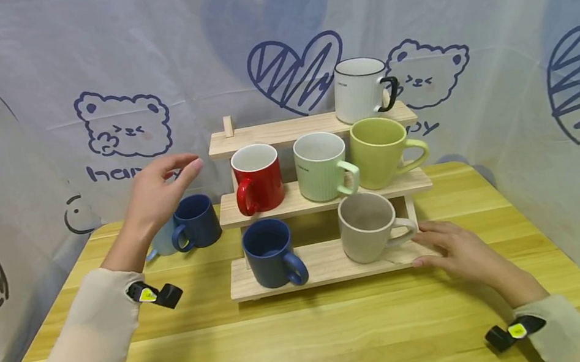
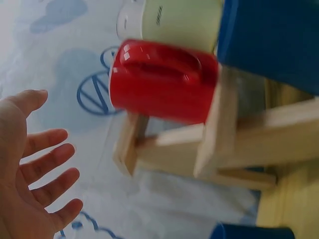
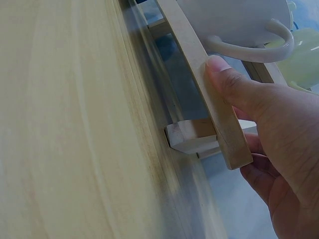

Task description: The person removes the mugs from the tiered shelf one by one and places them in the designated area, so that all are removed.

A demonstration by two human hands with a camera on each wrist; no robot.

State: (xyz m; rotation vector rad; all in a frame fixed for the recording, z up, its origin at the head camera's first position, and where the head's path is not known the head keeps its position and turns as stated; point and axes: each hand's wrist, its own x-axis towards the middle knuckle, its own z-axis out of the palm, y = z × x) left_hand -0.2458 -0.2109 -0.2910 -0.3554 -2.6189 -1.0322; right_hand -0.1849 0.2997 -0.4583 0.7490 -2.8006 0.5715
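Observation:
A three-tier wooden rack (image 1: 324,269) stands on the table with mugs on its shelves. My right hand (image 1: 458,253) grips the right end of its lowest shelf. In the right wrist view the thumb (image 3: 227,74) lies on the shelf's edge, with the other fingers curled behind its end. Close by that hand is a beige mug (image 1: 366,229). My left hand (image 1: 160,190) is raised in the air left of the rack, holding nothing, its fingers spread apart in the left wrist view. Nearest to it are a red mug (image 1: 262,179) and a dark blue mug (image 1: 198,222) on the table.
A light blue mug (image 1: 165,240) sits partly hidden behind the left wrist. On the rack are a pale green mug (image 1: 319,171), a yellow-green mug (image 1: 375,153), a white mug (image 1: 358,94) with black handle, and another blue mug (image 1: 267,255). A patterned curtain (image 1: 182,47) hangs behind.

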